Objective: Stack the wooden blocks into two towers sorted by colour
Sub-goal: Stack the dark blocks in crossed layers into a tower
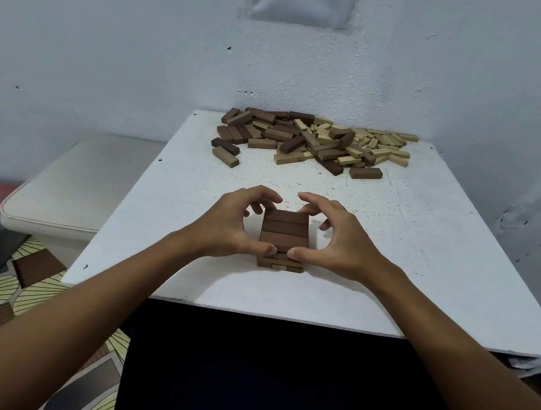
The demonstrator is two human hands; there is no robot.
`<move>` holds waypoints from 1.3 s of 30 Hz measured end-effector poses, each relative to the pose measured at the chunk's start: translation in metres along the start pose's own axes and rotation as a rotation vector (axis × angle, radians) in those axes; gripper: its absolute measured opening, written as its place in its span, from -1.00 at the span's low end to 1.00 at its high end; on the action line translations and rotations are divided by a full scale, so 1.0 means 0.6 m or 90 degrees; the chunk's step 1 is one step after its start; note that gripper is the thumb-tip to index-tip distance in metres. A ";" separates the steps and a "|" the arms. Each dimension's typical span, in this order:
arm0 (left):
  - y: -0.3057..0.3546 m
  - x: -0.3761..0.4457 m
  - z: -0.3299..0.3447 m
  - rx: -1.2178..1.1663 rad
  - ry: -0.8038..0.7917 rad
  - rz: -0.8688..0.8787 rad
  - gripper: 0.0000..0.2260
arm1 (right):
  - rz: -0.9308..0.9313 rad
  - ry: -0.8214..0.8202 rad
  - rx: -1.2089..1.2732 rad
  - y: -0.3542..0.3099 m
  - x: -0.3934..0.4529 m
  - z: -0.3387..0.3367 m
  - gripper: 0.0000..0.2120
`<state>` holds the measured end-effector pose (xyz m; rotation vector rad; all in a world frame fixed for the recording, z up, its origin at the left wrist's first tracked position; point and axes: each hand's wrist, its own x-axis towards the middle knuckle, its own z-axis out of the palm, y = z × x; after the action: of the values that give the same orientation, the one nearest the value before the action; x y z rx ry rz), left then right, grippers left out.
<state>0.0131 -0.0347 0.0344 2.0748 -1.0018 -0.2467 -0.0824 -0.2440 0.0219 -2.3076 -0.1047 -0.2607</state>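
Note:
A low tower of dark brown blocks stands near the front middle of the white table. Three dark blocks lie side by side on its top layer. My left hand curls round the tower's left side, thumb on the near face and fingers at the far edge. My right hand mirrors it on the right side. The lower layers are partly hidden by my thumbs. A loose pile of dark and light blocks lies at the far side of the table.
A pale cushioned seat stands left of the table, lower down. The white wall rises right behind the pile. The table's front edge runs just below my wrists. A patterned floor shows at lower left.

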 end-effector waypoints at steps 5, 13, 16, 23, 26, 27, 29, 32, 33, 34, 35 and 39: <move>0.001 0.001 -0.001 0.007 -0.006 -0.006 -0.40 | -0.004 0.000 -0.001 0.001 0.000 -0.001 -0.15; 0.001 -0.003 0.000 0.005 -0.006 0.000 -0.38 | -0.006 0.000 0.001 0.001 -0.002 -0.001 -0.14; 0.002 -0.002 -0.001 0.002 -0.010 -0.004 -0.38 | -0.004 0.000 -0.004 -0.001 -0.002 -0.002 -0.14; 0.002 -0.002 -0.001 0.003 -0.015 -0.008 -0.41 | -0.002 -0.003 -0.005 0.004 -0.002 0.000 -0.13; 0.003 -0.002 -0.002 0.004 -0.016 -0.005 -0.41 | -0.003 -0.003 -0.005 0.004 -0.002 0.000 -0.13; 0.004 -0.002 -0.002 0.002 -0.017 -0.004 -0.41 | -0.003 -0.003 -0.005 0.005 -0.002 0.000 -0.13; 0.003 -0.003 -0.001 0.000 -0.018 -0.004 -0.41 | -0.003 -0.006 -0.005 0.004 -0.002 0.000 -0.12; 0.001 -0.004 -0.001 0.000 -0.021 -0.002 -0.39 | -0.010 -0.015 -0.005 0.004 -0.002 -0.001 -0.10; 0.000 -0.004 -0.001 0.002 -0.022 -0.002 -0.39 | -0.011 -0.018 -0.001 0.005 -0.002 -0.001 -0.11; 0.001 -0.003 -0.003 0.004 -0.023 -0.003 -0.40 | -0.008 -0.020 0.008 0.006 -0.002 -0.001 -0.13; 0.000 -0.003 -0.004 0.004 -0.022 -0.004 -0.41 | -0.001 -0.022 0.022 0.006 0.000 -0.002 -0.16; -0.002 0.010 -0.016 -0.014 0.003 -0.025 -0.44 | 0.026 -0.005 0.101 0.004 0.016 -0.010 -0.31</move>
<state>0.0225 -0.0326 0.0407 2.0757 -0.9529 -0.2710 -0.0737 -0.2501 0.0265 -2.1514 -0.0798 -0.2149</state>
